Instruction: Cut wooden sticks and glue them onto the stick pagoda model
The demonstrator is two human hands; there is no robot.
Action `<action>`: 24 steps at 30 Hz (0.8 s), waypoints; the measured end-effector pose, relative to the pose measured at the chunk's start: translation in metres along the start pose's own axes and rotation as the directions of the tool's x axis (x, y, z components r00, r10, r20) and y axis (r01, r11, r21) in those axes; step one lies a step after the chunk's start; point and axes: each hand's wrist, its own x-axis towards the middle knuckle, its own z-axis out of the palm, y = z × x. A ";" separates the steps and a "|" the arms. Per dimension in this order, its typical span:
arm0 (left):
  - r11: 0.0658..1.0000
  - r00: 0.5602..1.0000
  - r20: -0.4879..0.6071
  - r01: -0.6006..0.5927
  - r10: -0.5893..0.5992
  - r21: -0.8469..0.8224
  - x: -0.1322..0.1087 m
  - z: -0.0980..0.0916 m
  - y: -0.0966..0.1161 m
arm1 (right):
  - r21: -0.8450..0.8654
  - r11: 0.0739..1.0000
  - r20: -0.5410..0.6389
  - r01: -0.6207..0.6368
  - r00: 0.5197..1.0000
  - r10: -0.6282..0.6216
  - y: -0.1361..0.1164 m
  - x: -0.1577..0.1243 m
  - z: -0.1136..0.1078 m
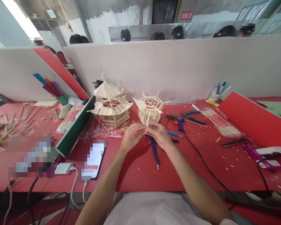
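Note:
My left hand (131,135) and my right hand (159,134) meet over the red table (201,175), fingers pinched together on a thin wooden stick (147,120) that points up toward a small hexagonal stick frame (150,109). A finished two-tier stick pagoda (110,104) stands to the left of it. Blue-handled pliers (154,150) lie on the table under my right hand.
A blue glue gun (179,122) with a black cord, green pliers (193,117) and a bag of sticks (219,122) lie to the right. A phone (93,159) and charger sit front left, a green board (75,129) beside them. Grey partitions wall the back.

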 end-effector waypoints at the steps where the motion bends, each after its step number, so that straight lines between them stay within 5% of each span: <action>1: 1.000 1.000 -0.008 -0.015 0.015 -0.003 0.000 0.000 0.001 | 0.003 1.000 0.009 -0.004 1.000 0.004 0.000 0.000 0.000; 8: 0.998 1.000 -0.023 -0.002 0.000 -0.059 0.003 -0.001 0.003 | -0.019 1.000 0.024 0.016 1.000 -0.015 -0.001 0.001 -0.004; 16: 0.891 0.950 0.138 0.309 -0.279 -0.332 0.006 0.003 0.003 | -0.270 0.949 0.002 0.165 0.985 -0.171 0.001 0.004 -0.003; 24: 0.806 0.873 0.216 0.488 -0.438 -0.337 0.004 0.003 -0.006 | -0.326 0.931 0.123 0.164 0.984 -0.130 0.010 0.007 -0.005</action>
